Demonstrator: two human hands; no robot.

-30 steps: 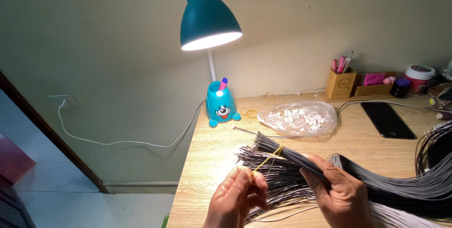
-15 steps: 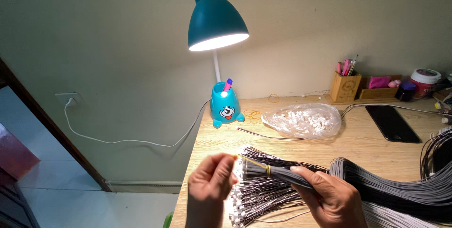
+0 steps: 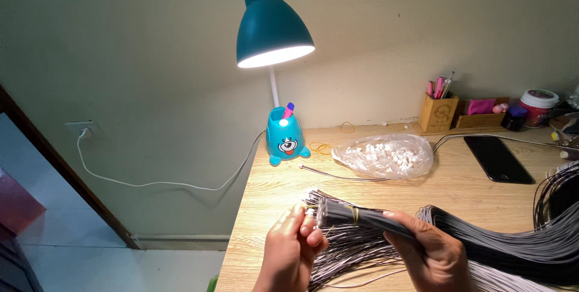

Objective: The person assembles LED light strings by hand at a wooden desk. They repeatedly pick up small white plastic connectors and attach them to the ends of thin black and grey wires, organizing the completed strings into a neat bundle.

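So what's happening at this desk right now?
A person holds a banded bundle of thin wires in the right hand, while the left hand pinches at the bundle's cut ends. More loose wires lie on the wooden desk, beside a clear bag of small white parts under a lit teal lamp.

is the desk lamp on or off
On: the teal lamp glows white under its shade and lights the wooden desk below.

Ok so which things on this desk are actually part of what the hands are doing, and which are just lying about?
In use:
left hand
right hand
banded wire bundle
loose wires
bag of white connectors, probably
lit desk lamp

Lying about:
black phone
wooden pen holder
blue bear-faced pot
red-lidded jar
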